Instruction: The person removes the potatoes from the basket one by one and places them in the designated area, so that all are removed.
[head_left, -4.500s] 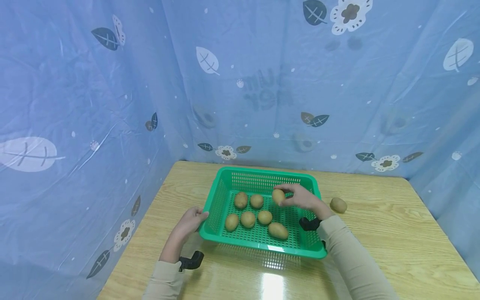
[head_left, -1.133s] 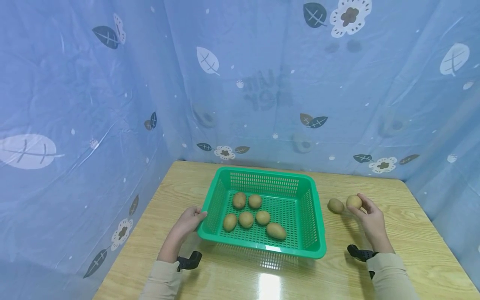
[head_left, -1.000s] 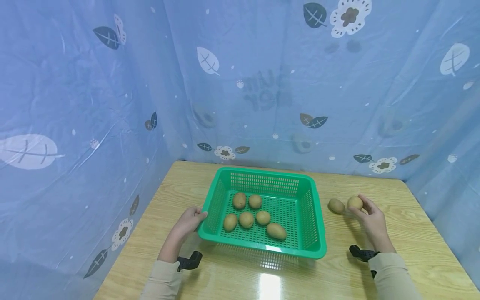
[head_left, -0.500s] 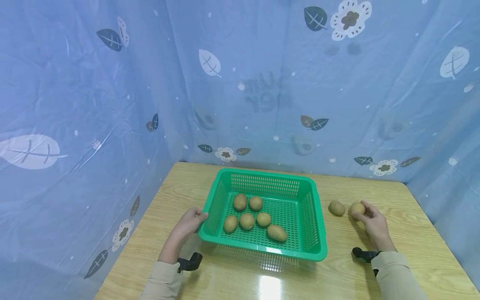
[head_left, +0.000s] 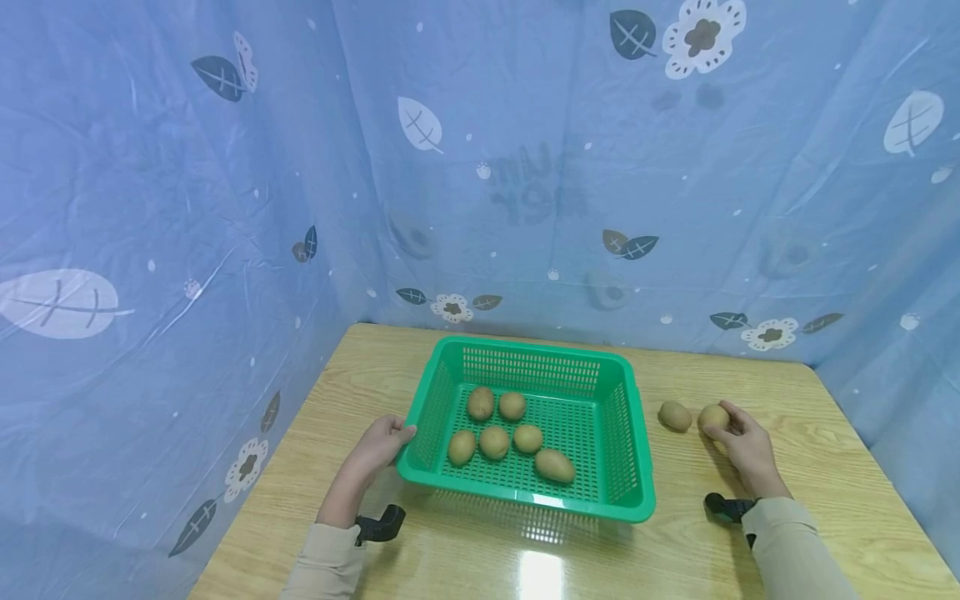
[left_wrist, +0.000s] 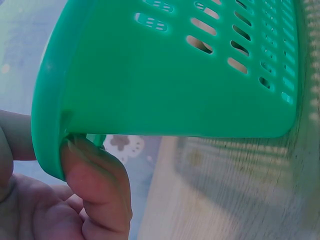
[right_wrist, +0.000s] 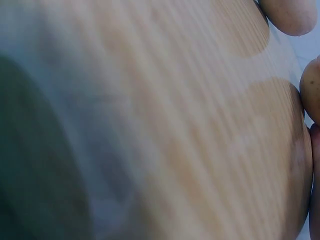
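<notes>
My left hand (head_left: 378, 443) grips the left rim of a green plastic basket (head_left: 525, 493), thumb on top. In the left wrist view, curled fingers (left_wrist: 97, 182) hook under the basket's rim. Several potatoes (head_left: 494, 442) lie inside on its slotted floor. Right of the basket, my right hand (head_left: 750, 450) holds a potato (head_left: 712, 418) between thumb and fingers, down at the table. Another potato (head_left: 675, 416) lies just left of it, a small gap apart. The right wrist view catches only part of the held potato (right_wrist: 311, 92) at its right edge.
The wooden table (head_left: 825, 500) reaches to a blue patterned curtain (head_left: 525, 167) at the back and sides. Black wrist mounts (head_left: 382, 525) sit on both arms. Light reflects off the table in front of the basket.
My right hand has carried a potato out of the basket to the table on the right, then lowered it beside the other potato. The left hand has stayed on the rim.
</notes>
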